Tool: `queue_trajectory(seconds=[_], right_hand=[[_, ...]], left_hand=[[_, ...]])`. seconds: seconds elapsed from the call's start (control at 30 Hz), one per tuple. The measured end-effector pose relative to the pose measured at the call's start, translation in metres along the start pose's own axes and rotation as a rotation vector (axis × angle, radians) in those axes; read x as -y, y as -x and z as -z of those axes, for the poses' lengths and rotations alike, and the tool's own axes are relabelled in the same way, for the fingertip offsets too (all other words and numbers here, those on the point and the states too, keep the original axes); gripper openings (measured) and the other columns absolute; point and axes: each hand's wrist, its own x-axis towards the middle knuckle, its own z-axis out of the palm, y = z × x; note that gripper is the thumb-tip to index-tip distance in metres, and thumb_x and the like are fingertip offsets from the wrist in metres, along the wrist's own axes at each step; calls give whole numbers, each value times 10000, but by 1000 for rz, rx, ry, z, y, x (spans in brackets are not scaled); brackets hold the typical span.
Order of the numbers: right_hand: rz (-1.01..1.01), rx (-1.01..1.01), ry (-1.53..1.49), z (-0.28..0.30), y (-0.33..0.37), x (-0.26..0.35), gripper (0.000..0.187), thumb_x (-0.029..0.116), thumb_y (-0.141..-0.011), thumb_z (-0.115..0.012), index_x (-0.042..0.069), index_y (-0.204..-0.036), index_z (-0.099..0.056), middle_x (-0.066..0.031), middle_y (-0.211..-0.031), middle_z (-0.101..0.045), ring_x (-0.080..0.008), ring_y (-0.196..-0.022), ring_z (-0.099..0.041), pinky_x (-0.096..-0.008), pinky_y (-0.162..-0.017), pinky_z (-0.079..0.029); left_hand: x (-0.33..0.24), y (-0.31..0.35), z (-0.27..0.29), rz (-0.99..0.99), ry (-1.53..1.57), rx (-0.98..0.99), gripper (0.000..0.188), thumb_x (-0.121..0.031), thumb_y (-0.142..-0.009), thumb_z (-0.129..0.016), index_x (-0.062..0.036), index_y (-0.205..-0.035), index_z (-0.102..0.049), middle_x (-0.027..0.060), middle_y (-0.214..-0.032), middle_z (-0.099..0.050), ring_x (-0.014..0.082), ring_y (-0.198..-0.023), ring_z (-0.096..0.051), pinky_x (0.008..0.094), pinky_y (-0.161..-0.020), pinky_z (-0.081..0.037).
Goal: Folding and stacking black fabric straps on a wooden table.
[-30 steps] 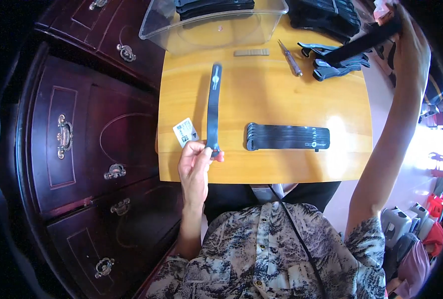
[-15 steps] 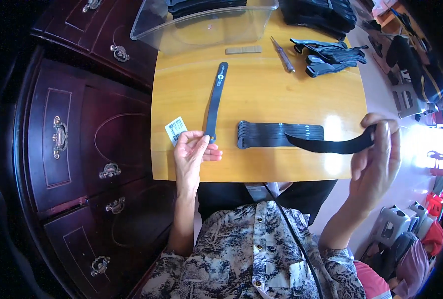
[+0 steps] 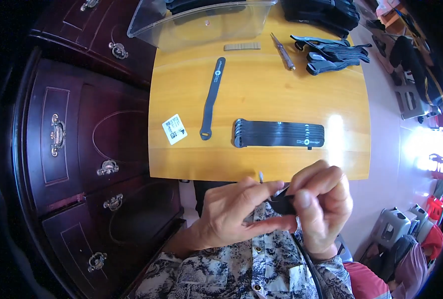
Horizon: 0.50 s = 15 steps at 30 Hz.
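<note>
Near the front edge of the yellow wooden table, both hands are now meeting close to the person's chest. The right hand is pinching one end of a black flat strap, which half a second ago it was carrying out to the right. The left hand, earlier resting on the table beside the small white label card, is lifted off and gripping the same strap. Farther away, the stack of black straps is lying unchanged.

Black strap mostly hidden betw. both hands' fingers; clear bin cut off at top edge.
</note>
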Motion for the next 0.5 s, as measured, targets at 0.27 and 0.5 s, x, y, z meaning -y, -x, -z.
queue_trajectory(seconds=[0.27, 0.5], right_hand=[[24, 220, 498, 10, -19, -15, 362, 225, -761, -747, 7, -1008, -597, -129, -1035, -633, -274, -856, -620, -338, -770, -490], [-481, 223, 404, 20, 3, -36, 134, 109, -817, -705, -2, -830, -629, -88, -671, -613, -174, -587, -597, -282, -543, -464]], left_hand=[[20, 24, 3, 391, 677, -211, 202, 46, -854, -629, 13, -1045, -571, 90, -916, -601, 96, -689, -582, 209, -601, -461], [43, 17, 1, 433, 674, -188, 196, 19, -885, -603, 12, -1081, -603, 105, -1003, -625, 125, -755, -625, 219, -635, -489]])
